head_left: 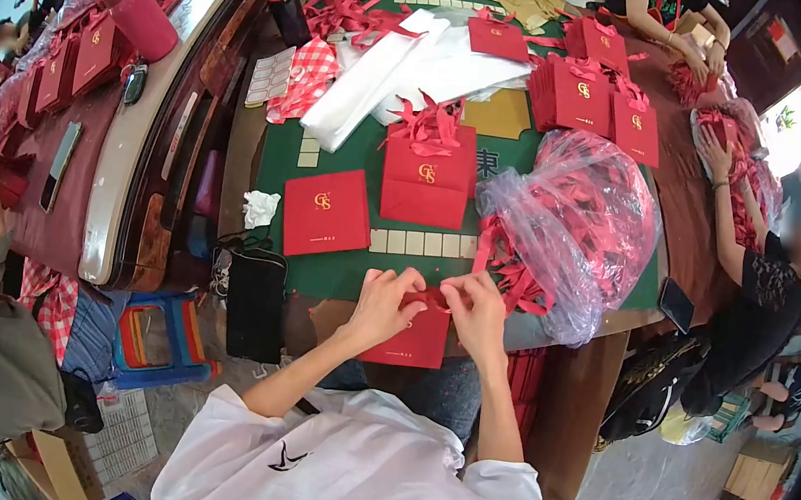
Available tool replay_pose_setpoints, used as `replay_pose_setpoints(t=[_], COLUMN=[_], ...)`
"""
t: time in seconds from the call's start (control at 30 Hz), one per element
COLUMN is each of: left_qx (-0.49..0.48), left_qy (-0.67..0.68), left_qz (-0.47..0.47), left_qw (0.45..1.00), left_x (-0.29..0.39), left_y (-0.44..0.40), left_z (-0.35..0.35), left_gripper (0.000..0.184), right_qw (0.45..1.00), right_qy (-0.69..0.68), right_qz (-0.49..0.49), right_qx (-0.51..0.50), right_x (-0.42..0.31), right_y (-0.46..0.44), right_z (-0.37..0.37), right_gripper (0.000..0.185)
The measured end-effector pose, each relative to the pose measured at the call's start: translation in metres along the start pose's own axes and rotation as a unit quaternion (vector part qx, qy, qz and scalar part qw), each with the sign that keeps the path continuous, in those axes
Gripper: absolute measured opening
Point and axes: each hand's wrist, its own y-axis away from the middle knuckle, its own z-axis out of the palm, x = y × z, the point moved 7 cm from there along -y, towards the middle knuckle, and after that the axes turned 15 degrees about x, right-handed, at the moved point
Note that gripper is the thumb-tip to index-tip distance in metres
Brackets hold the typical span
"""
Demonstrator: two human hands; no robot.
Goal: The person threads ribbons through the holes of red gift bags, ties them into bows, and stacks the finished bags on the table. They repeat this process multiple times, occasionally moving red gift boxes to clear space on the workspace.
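Low at the near edge of the green table, a red bag (409,343) with gold print lies between my hands. My left hand (387,300) is closed, its fingers pinching red ribbon at the bag's top edge. Opposite it, my right hand (476,309) also pinches the ribbon, thumb and finger together. Beyond them a red bag with ribbon handles (426,183) stands upright. To its left a flat red bag (327,211) lies on the green mat. A clear plastic sack (584,223) full of red ribbons sits to the right.
White plastic sheets (372,77) and more red bags (579,97) lie at the back. A black bottle (287,8) stands back left. A black pouch (255,304) and crumpled tissue (260,210) are left; a phone (676,305) is right. Other people work at both sides.
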Motion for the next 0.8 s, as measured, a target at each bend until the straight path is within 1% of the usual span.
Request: replay_pose_setpoints(t=[0.03, 0.07, 0.1, 0.13, 0.2, 0.23, 0.3, 0.33, 0.4, 0.43, 0.5, 0.53, 0.6, 0.63, 0.67, 0.7, 0.73, 0.77, 0.8], left_qx=[-0.001, -0.006, -0.012, -0.012, 0.007, 0.007, 0.017, 0.016, 0.014, 0.015, 0.031, 0.031, -0.003, -0.003, 0.000, 0.004, 0.004, -0.008, -0.020], left_qy=[0.000, -0.022, -0.044, -0.044, -0.087, -0.087, -0.106, -0.105, -0.128, -0.129, -0.084, -0.083, -0.040, -0.041, -0.030, -0.018, -0.018, -0.013, -0.009], left_qz=[0.000, 0.036, 0.071, 0.073, 0.173, 0.173, 0.245, 0.246, 0.254, 0.254, 0.221, 0.221, 0.187, 0.188, 0.164, 0.140, 0.140, 0.125, 0.111], left_qw=[1.000, 0.999, 0.996, 0.996, 0.981, 0.981, 0.964, 0.964, 0.959, 0.958, 0.971, 0.971, 0.981, 0.981, 0.986, 0.990, 0.990, 0.992, 0.994], left_x=[0.002, 0.008, 0.015, 0.017, 0.032, 0.031, 0.040, 0.040, 0.041, 0.041, 0.038, 0.039, 0.035, 0.035, 0.031, 0.028, 0.029, 0.027, 0.026], left_y=[0.000, 0.000, 0.000, 0.000, 0.001, 0.001, 0.005, 0.004, 0.002, 0.000, -0.004, -0.003, -0.002, -0.003, -0.006, -0.009, -0.009, -0.010, -0.010], left_z=[-0.001, -0.002, -0.002, -0.003, -0.008, -0.007, -0.005, -0.005, -0.005, -0.006, -0.009, -0.009, -0.008, -0.010, -0.013, -0.015, -0.015, -0.013, -0.012], left_gripper=[0.022, 0.021, 0.020, 0.020, 0.017, 0.017, 0.015, 0.015, 0.015, 0.015, 0.017, 0.017, 0.018, 0.018, 0.018, 0.018, 0.018, 0.018, 0.018], right_qw=[0.998, 0.993, 0.988, 0.988, 0.971, 0.971, 0.949, 0.949, 0.938, 0.939, 0.967, 0.967, 0.977, 0.985, 0.985, 0.990, 0.994, 0.994, 0.996], right_qy=[0.033, 0.067, 0.079, 0.079, 0.100, 0.100, 0.044, 0.045, -0.046, -0.047, -0.023, -0.022, 0.023, 0.026, 0.026, 0.027, 0.029, 0.029, 0.031], right_qz=[-0.017, -0.034, -0.023, -0.023, -0.009, -0.010, 0.053, 0.053, 0.141, 0.140, 0.109, 0.109, 0.161, 0.139, 0.139, 0.119, 0.099, 0.099, 0.088], right_qx=[-0.046, -0.090, -0.130, -0.129, -0.217, -0.217, -0.308, -0.306, -0.312, -0.312, -0.230, -0.230, -0.135, -0.104, -0.103, -0.071, -0.039, -0.039, -0.011], right_x=[0.004, 0.008, 0.013, 0.014, 0.017, 0.019, 0.030, 0.032, 0.042, 0.049, 0.055, 0.053, 0.055, 0.052, 0.053, 0.053, 0.053, 0.054, 0.052], right_y=[-0.002, -0.003, -0.004, -0.007, -0.011, -0.017, -0.016, -0.016, -0.015, -0.012, -0.015, -0.014, -0.019, -0.021, -0.021, -0.023, -0.025, -0.024, -0.024], right_z=[0.004, 0.009, 0.014, 0.012, 0.018, 0.018, 0.028, 0.029, 0.035, 0.041, 0.044, 0.046, 0.039, 0.037, 0.039, 0.036, 0.032, 0.034, 0.033], right_gripper=[0.011, 0.012, 0.014, 0.014, 0.016, 0.016, 0.019, 0.019, 0.023, 0.023, 0.025, 0.025, 0.027, 0.027, 0.027, 0.028, 0.029, 0.029, 0.030])
